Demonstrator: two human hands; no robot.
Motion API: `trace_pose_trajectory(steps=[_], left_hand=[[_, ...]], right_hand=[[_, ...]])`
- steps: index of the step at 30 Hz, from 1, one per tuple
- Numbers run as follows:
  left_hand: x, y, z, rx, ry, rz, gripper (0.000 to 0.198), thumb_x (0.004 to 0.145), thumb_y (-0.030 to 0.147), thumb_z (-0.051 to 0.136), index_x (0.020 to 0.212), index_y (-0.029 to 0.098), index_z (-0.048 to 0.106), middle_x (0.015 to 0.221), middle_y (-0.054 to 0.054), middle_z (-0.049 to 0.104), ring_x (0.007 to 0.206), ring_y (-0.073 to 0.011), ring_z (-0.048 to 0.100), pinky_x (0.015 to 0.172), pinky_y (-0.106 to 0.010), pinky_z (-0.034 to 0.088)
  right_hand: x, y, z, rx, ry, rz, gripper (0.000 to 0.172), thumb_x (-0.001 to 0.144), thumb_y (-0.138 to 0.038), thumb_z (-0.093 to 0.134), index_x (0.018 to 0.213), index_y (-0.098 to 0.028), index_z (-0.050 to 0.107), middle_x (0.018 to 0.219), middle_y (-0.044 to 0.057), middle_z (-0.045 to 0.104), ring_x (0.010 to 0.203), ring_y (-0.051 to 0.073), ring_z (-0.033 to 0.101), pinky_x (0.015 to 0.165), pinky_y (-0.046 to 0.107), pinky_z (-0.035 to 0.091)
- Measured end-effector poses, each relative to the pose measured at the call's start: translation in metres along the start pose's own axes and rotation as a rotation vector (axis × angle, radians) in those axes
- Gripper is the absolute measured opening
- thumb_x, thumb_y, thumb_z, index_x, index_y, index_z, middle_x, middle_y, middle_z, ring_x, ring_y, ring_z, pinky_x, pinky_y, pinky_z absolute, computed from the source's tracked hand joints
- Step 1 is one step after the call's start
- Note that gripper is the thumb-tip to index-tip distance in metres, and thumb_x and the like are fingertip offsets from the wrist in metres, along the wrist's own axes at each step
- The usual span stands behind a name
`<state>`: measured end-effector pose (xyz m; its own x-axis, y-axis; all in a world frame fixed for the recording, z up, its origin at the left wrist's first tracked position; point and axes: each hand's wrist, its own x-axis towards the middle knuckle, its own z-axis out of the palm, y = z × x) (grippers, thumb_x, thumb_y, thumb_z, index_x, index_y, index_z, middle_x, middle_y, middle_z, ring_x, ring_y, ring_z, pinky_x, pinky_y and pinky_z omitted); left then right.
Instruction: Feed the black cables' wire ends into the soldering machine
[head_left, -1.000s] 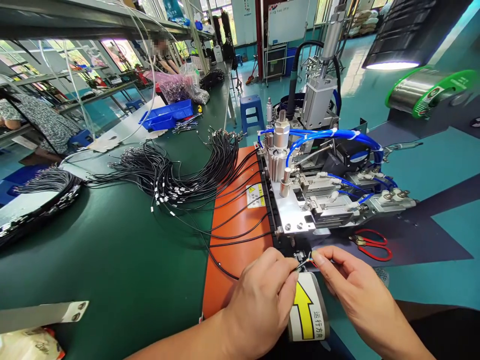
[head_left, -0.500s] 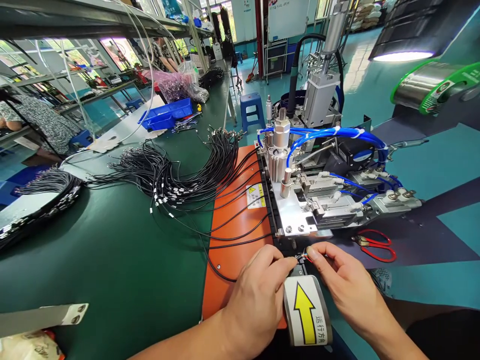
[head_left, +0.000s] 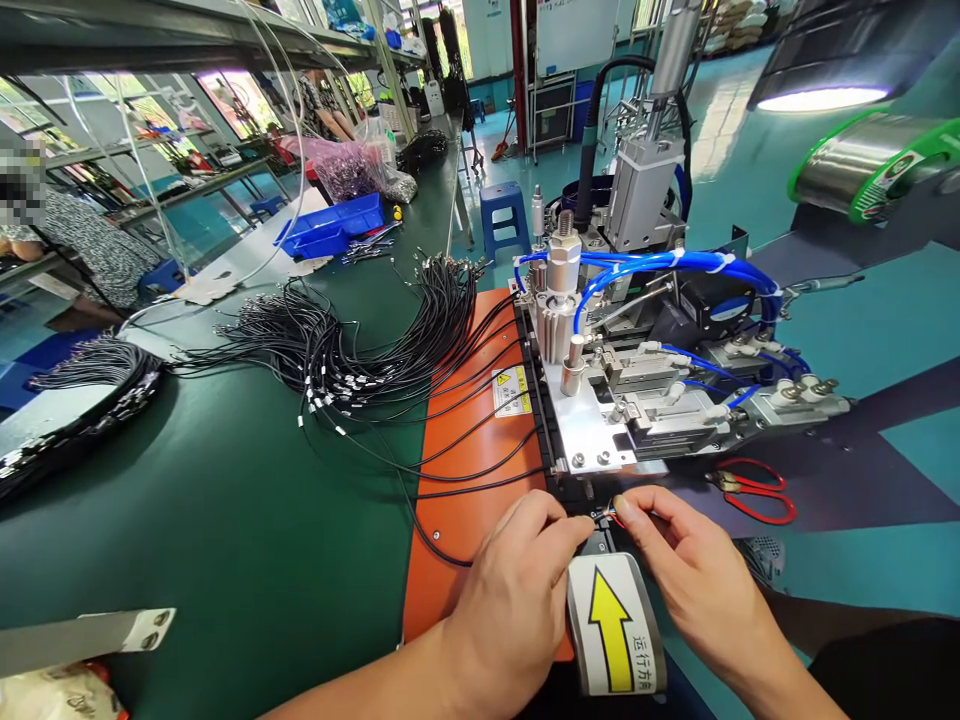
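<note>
My left hand is closed on the end of a black cable just before the metal machine. Close beside it, my right hand pinches the thin coloured wires that come out at the cable's end. Both sets of fingertips are a short way apart, over a dark fixture. Below them sits a white label with a yellow arrow. Several black cables run across the orange plate into the machine's edge.
Red-handled cutters lie right of the machine. A large bundle of black cables spreads over the green table. Blue trays stand farther back. A solder spool hangs at upper right. A person is at far left.
My hands have barely moved and keep their grips. The view has shifted very slightly.
</note>
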<state>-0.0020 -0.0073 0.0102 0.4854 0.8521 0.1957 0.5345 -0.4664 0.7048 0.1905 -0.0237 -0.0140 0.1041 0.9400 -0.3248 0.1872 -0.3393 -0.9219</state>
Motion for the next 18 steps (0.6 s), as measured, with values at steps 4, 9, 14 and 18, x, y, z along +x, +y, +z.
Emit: trace_pose_trajectory(steps=[4, 9, 14, 18], left_hand=[[0.0, 0.0002, -0.0008, -0.004, -0.01, -0.006, 0.032, 0.096, 0.006, 0.048, 0.116, 0.021, 0.069, 0.097, -0.007, 0.058, 0.086, -0.0186, 0.057, 0.075, -0.03, 0.054], [0.0012, 0.0004, -0.0007, 0.01, -0.01, -0.011, 0.032, 0.095, 0.006, 0.049, 0.115, 0.021, 0.069, 0.096, -0.007, 0.058, 0.086, -0.0188, 0.057, 0.075, -0.03, 0.054], [0.0013, 0.0005, -0.0001, 0.052, 0.002, 0.002, 0.03, 0.095, 0.007, 0.05, 0.114, 0.02, 0.069, 0.096, -0.007, 0.059, 0.085, -0.0195, 0.058, 0.073, -0.031, 0.055], [0.0017, 0.0013, -0.0001, 0.133, 0.033, 0.036, 0.027, 0.094, 0.008, 0.051, 0.111, 0.018, 0.07, 0.094, -0.008, 0.06, 0.083, -0.0208, 0.058, 0.073, -0.033, 0.055]], right_hand=[[0.0003, 0.002, 0.0009, 0.008, 0.002, 0.002, 0.037, 0.094, -0.06, 0.055, 0.093, -0.024, 0.063, 0.077, 0.0, 0.06, 0.069, 0.016, 0.052, 0.058, 0.024, 0.046], [-0.0008, 0.0037, 0.0012, 0.001, 0.01, 0.011, 0.037, 0.093, -0.06, 0.057, 0.095, -0.024, 0.065, 0.077, 0.001, 0.063, 0.069, 0.018, 0.054, 0.058, 0.025, 0.047], [-0.0013, 0.0039, -0.0004, -0.012, 0.011, 0.019, 0.038, 0.092, -0.06, 0.057, 0.096, -0.023, 0.066, 0.077, 0.001, 0.064, 0.069, 0.018, 0.055, 0.055, 0.024, 0.046], [-0.0017, 0.0017, -0.0002, -0.028, 0.007, 0.026, 0.038, 0.092, -0.061, 0.056, 0.093, -0.024, 0.065, 0.077, 0.0, 0.063, 0.069, 0.017, 0.054, 0.058, 0.025, 0.046]])
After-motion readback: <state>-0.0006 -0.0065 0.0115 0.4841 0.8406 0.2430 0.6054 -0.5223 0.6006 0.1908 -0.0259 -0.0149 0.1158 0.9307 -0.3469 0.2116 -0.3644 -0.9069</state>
